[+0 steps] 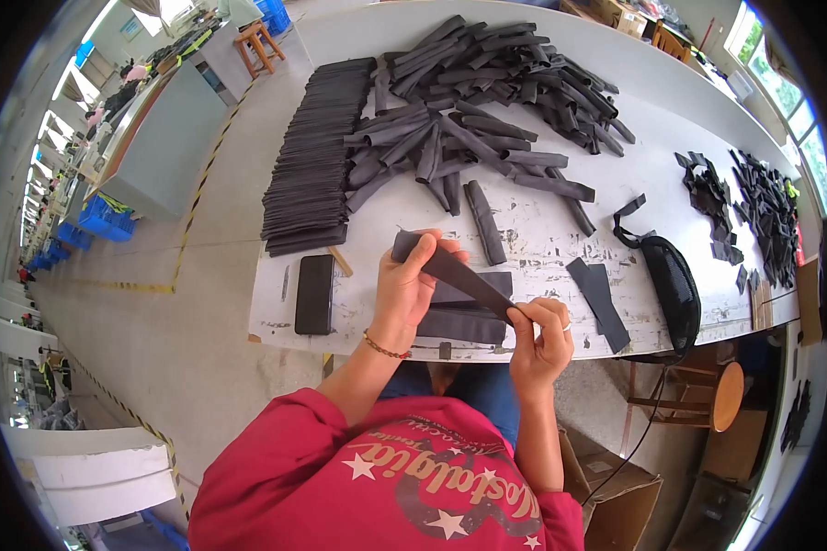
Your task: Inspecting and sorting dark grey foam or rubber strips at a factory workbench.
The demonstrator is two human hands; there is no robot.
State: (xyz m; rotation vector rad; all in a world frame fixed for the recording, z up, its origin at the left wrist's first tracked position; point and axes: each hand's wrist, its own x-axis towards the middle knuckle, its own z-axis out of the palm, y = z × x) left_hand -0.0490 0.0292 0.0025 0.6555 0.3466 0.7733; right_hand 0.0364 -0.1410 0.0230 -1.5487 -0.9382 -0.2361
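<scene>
Between my two hands a dark grey fabric strip (pixel 464 277) is stretched at a slant above the table's front edge. My left hand (pixel 408 280) grips its upper left end, thumb on top. My right hand (pixel 540 338) pinches the lower right end between thumb and fingers. Under the held strip lie a few flat dark pieces (pixel 458 326). One folded strip (pixel 484 223) lies by itself just beyond my hands. Behind it spreads a loose heap of folded dark strips (pixel 496 87), and a neat row of stacked strips (pixel 314 156) runs along its left side.
A black phone (pixel 314 295) lies left of my hands. To the right are two crossed flat strips (pixel 599 303) and a black mesh pouch (pixel 671 294). Dark scraps (pixel 764 216) pile at the far right. A wooden stool (pixel 728 397) and an open cardboard box (pixel 620 491) stand below the table.
</scene>
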